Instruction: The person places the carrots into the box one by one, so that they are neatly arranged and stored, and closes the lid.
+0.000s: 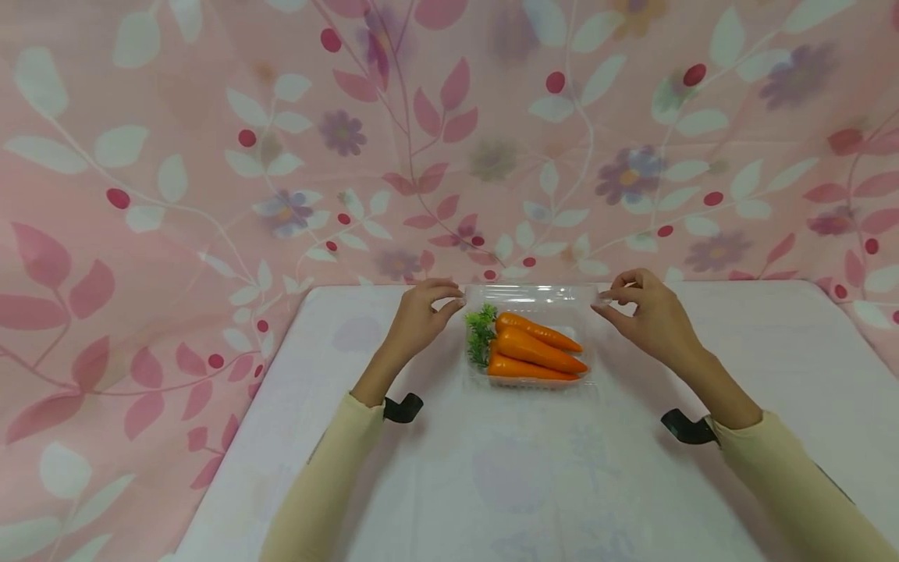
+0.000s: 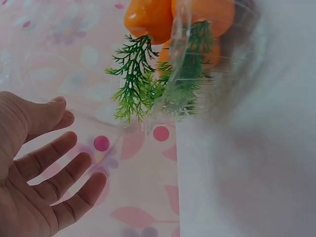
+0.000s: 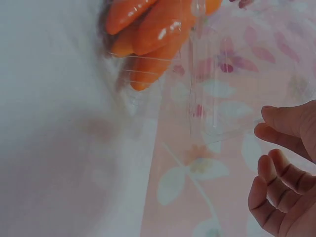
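A clear plastic clamshell box [image 1: 534,382] holds several orange carrots [image 1: 537,349] with green leafy tops [image 1: 481,334] at their left ends. Its transparent lid [image 1: 531,294] stands raised at the far side. The left hand [image 1: 420,312] pinches the lid's left corner between thumb and index finger, the other fingers [image 2: 74,207] spread loosely. At the opposite corner the right hand [image 1: 649,316] pinches the lid the same way; its remaining fingers [image 3: 266,197] are bent and hold nothing. In both wrist views the carrots show partly through the clear plastic.
The box sits on a table with a white cloth [image 1: 520,476], near the far edge. Behind it hangs a pink curtain [image 1: 435,140] printed with leaves and flowers. A black strap piece [image 1: 403,408] is on the left wrist, another [image 1: 688,427] on the right.
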`<state>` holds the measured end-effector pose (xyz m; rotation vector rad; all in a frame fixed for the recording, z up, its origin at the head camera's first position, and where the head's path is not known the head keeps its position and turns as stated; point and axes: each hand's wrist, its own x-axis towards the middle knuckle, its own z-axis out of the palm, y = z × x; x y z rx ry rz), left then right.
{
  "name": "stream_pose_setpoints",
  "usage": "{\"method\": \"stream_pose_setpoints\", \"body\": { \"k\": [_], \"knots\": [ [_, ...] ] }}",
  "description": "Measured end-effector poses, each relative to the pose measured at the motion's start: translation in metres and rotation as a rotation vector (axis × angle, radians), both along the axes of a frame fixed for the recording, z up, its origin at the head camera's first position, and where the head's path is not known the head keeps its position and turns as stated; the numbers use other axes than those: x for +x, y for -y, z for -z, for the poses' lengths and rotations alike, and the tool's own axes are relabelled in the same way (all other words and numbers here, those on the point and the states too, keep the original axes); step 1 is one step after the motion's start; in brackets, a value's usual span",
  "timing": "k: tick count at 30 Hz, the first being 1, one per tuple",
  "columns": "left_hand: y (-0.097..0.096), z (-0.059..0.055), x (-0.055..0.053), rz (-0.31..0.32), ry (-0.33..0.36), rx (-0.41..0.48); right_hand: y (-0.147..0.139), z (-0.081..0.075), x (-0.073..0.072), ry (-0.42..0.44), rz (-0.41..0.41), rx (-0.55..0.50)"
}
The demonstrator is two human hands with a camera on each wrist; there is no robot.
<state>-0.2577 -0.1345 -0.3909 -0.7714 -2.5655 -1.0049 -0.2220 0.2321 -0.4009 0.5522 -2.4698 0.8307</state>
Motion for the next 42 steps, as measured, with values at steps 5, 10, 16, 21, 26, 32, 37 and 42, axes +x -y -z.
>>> {"method": "stream_pose_setpoints", "body": {
  "k": [5,10,16,21,26,32,37,42],
  "knots": [
    [0.009,0.009,0.017,0.027,-0.054,-0.091,-0.002,0.004,0.016,0.033,-0.023,0.052],
    [0.015,0.021,0.032,0.074,-0.144,-0.13,-0.003,0.009,0.031,-0.011,-0.039,0.079],
    [0.016,0.03,0.041,0.127,-0.259,-0.152,-0.004,0.019,0.043,-0.06,-0.048,0.112],
    [0.019,0.035,0.047,0.12,-0.271,-0.182,-0.003,0.028,0.05,-0.102,-0.087,0.145],
    [0.02,0.041,0.055,0.128,-0.215,-0.194,-0.003,0.036,0.056,-0.118,-0.086,0.141],
    [0.019,0.048,0.063,0.087,-0.119,-0.173,-0.001,0.044,0.059,-0.078,-0.09,0.123],
    [0.016,0.052,0.068,0.079,-0.056,-0.164,0.0,0.048,0.062,-0.119,-0.083,0.114],
    [0.013,0.053,0.07,0.07,0.001,-0.135,-0.001,0.051,0.065,-0.178,-0.103,0.098]
  ]
}}
